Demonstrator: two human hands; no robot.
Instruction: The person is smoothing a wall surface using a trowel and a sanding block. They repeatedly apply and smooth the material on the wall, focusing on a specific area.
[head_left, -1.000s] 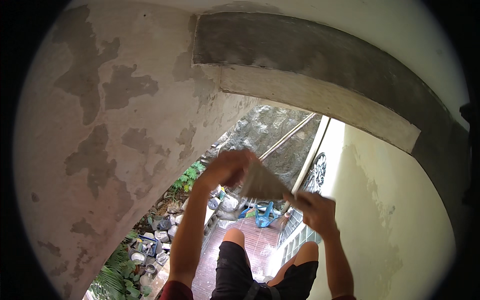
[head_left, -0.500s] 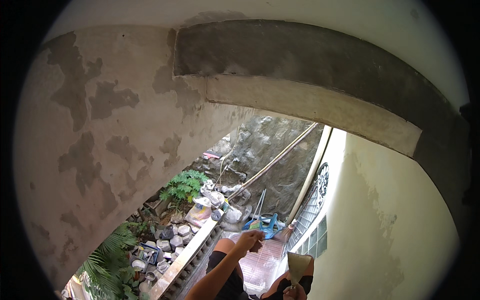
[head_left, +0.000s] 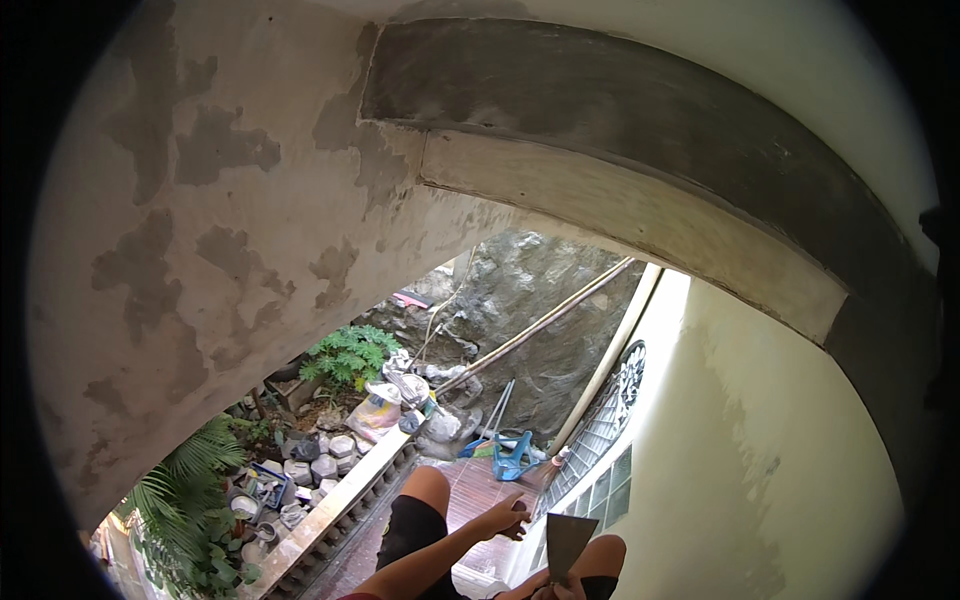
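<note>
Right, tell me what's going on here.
A person's right hand grips a grey, flared, flat-bladed scraper, its blade pointing up. The left hand is to the left of the blade, apart from it and seemingly empty. Neither hand touches the pale plaster wall with dark grey patches. Farther off, a blue plastic item sits on the reddish tiled floor.

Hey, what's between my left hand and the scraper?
In the head view, just a narrow gap, with only background showing through, separates your left hand from the scraper in your right hand.
</note>
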